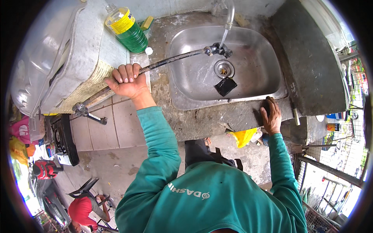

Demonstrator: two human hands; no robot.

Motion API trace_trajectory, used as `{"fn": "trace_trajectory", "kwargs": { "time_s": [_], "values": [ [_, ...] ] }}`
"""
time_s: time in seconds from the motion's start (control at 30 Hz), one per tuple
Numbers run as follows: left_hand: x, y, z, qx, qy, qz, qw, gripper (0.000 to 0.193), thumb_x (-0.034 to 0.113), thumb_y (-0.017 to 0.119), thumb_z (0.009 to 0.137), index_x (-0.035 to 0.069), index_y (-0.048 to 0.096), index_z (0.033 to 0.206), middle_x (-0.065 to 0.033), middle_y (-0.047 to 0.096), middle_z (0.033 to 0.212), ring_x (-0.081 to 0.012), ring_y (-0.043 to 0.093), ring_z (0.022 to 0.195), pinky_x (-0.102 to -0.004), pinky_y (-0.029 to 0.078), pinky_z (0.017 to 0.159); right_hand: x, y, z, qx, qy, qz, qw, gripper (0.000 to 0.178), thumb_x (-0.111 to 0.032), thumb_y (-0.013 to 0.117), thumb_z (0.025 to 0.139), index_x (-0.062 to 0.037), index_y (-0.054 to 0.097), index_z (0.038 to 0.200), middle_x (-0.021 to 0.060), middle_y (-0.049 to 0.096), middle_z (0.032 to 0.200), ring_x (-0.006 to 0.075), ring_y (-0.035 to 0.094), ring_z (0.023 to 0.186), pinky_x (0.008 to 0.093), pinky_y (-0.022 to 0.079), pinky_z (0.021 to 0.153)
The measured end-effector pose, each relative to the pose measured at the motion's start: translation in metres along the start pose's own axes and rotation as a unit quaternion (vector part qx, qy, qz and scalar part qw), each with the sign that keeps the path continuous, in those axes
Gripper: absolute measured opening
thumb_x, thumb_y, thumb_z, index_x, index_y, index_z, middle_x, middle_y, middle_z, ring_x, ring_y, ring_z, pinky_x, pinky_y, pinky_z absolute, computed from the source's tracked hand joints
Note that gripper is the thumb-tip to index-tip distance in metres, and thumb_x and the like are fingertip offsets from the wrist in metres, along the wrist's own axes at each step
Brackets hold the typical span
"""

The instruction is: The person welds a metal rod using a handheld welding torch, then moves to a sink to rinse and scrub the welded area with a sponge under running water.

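My left hand [130, 83] is closed around a long, dark, slightly curved metal rod [175, 59] with a jointed fitting at each end. The rod's far end lies over the stainless steel sink [179, 97], where water from the faucet [230, 16] runs onto the fitting. Its other end sticks out past the counter on the left, above the tiles. On the sink's front edge rests my right hand [272, 116], fingers apart and holding nothing. A black, flat, squarish piece [225, 86] lies in the basin beside the drain [224, 70].
A bottle of green liquid [130, 35] stands left of the sink, with a yellow sponge [147, 23] behind it. A concrete slab [311, 58] walls off the right side. A black stove [64, 138] is at left. A person in red [81, 211] is at lower left.
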State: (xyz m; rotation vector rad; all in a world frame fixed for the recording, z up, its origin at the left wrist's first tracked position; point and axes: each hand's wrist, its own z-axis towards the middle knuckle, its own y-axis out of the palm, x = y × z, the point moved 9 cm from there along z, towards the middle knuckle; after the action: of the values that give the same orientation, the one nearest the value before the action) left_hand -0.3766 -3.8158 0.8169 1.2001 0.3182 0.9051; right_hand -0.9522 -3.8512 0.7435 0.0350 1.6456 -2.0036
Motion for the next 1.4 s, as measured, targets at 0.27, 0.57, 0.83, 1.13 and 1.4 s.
{"fn": "trace_trajectory", "kwargs": {
  "time_s": [0.27, 0.57, 0.83, 1.13, 1.4],
  "values": [
    [0.012, 0.01, -0.007, -0.039, -0.002, -0.004, 0.999, 0.062, 0.066, 0.049, 0.096, 0.02, 0.038, 0.055, 0.0064, 0.035, 0.048, -0.0091, 0.032, 0.043, -0.0259, 0.031, 0.048, -0.009, -0.005, -0.003, 0.013, -0.007, -0.021, 1.0, 0.056, -0.044, 0.059, 0.098, -0.0002, 0.059, 0.133, 0.022, 0.06, 0.137, 0.0407, 0.054, 0.132, 0.0476, 0.04, 0.113],
    [0.01, 0.004, -0.009, -0.033, -0.003, -0.007, 0.999, 0.063, 0.068, 0.047, 0.096, 0.021, 0.037, 0.055, 0.0065, 0.034, 0.047, -0.0095, 0.032, 0.042, -0.0268, 0.03, 0.047, -0.008, -0.005, 0.02, 0.058, 0.059, 0.009, 0.997, 0.054, -0.042, 0.069, 0.093, 0.0009, 0.063, 0.126, 0.0209, 0.067, 0.121, 0.04, 0.062, 0.115, 0.0465, 0.048, 0.1],
    [0.007, 0.004, -0.006, -0.043, 0.002, 0.0, 0.999, 0.062, 0.069, 0.049, 0.096, 0.02, 0.037, 0.058, 0.0053, 0.033, 0.048, -0.0095, 0.029, 0.041, -0.026, 0.026, 0.044, -0.136, 0.011, 0.166, 0.096, 0.017, -0.065, 0.993, 0.094, -0.071, 0.076, 0.075, -0.002, 0.055, 0.135, 0.0163, 0.06, 0.127, 0.0368, 0.054, 0.123, 0.052, 0.039, 0.104],
    [0.004, -0.004, -0.006, -0.008, 0.001, 0.012, 1.0, 0.062, 0.066, 0.049, 0.097, 0.021, 0.037, 0.057, 0.0055, 0.033, 0.048, -0.01, 0.029, 0.041, -0.0264, 0.027, 0.045, -0.133, -0.006, 0.15, 0.11, -0.009, -0.083, 0.99, 0.101, -0.074, 0.075, 0.073, 0.0031, 0.052, 0.135, 0.0183, 0.057, 0.129, 0.0366, 0.054, 0.123, 0.0517, 0.043, 0.101],
    [-0.004, 0.007, 0.0, -0.038, -0.006, -0.025, 0.999, 0.06, 0.064, 0.051, 0.096, 0.02, 0.038, 0.057, 0.0055, 0.034, 0.047, -0.0097, 0.031, 0.041, -0.0263, 0.027, 0.045, -0.029, 0.009, 0.176, 0.187, 0.125, -0.037, 0.974, 0.09, -0.058, 0.082, 0.075, 0.0029, 0.052, 0.135, 0.0225, 0.056, 0.132, 0.0397, 0.055, 0.122, 0.0498, 0.047, 0.1]
  ]
}}
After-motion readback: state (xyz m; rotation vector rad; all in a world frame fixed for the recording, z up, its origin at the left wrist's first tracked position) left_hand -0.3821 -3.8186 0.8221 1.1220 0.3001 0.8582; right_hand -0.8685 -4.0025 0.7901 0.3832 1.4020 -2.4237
